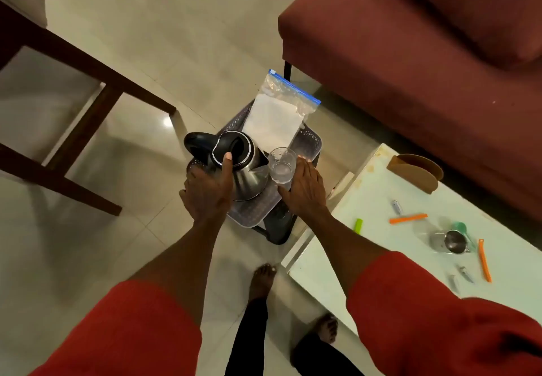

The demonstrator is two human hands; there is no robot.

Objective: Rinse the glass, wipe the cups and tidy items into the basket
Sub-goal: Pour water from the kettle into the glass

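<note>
Left hand [209, 190] grasping one kettle [243, 164], thumb on its lid. Right hand [303, 187] wrapped round one glass [282, 164], spout just beside those fingers. One basket [308, 143] below, one bag [275, 114] beyond.

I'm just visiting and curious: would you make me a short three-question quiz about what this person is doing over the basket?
1. True or false: the left hand grips the steel electric kettle with black lid.
2. The right hand holds which thing? A) orange plastic clip B) clear drinking glass C) small steel cup
3. What lies across the far end of the grey perforated plastic basket?

Key
1. True; its thumb lies on the lid.
2. B, the clear drinking glass, at the kettle's spout.
3. A clear zip bag of white powder with a blue seal.
</note>
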